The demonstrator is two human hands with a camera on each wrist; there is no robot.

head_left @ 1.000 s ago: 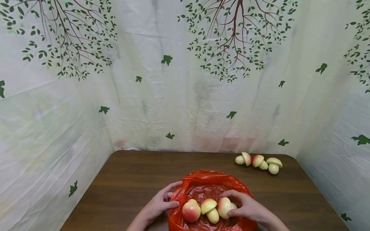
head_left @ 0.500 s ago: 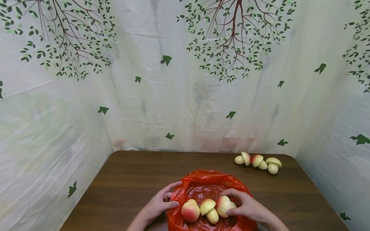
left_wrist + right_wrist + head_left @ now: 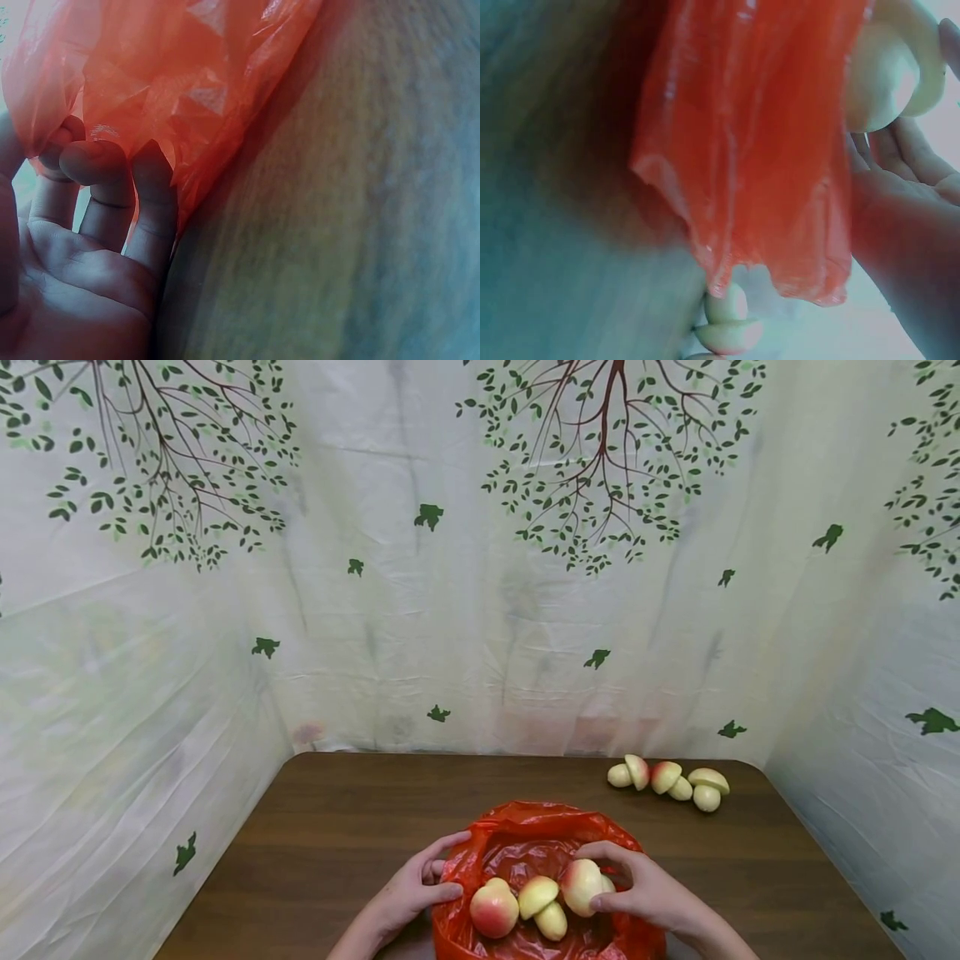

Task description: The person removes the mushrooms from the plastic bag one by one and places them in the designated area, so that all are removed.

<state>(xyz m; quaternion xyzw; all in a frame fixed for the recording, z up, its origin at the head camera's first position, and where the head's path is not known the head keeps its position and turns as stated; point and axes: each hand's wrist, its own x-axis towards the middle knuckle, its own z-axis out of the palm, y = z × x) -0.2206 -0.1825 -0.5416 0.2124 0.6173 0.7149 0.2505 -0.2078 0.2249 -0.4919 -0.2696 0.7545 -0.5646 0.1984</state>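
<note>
A crinkled red plastic bag [image 3: 543, 816] lies with its mouth spread wide near the front of the table. My left hand [image 3: 405, 893] grips the bag's left rim; the left wrist view shows curled fingers [image 3: 105, 161] against the red film [image 3: 187, 67]. Between the thumb and fingers of my right hand [image 3: 641, 889] is a pink-and-cream toy mushroom [image 3: 580, 888], held over the bag's right side. The right wrist view shows its pale stem [image 3: 881, 79] beside the bag. Inside the bag lie a rosy-capped mushroom [image 3: 494, 912] and a yellow-capped one [image 3: 551, 920].
Three more toy mushrooms lie in a row at the table's back right: one on its side [image 3: 636, 772], one with a red cap [image 3: 665, 777], one with a yellow cap [image 3: 707, 787]. A leaf-printed cloth [image 3: 480, 693] hangs behind the brown wooden table [image 3: 322, 827].
My right hand has raised the pink-and-cream mushroom slightly, and it now stands a little apart from the yellow-capped one. The left hand stays on the bag's rim.
</note>
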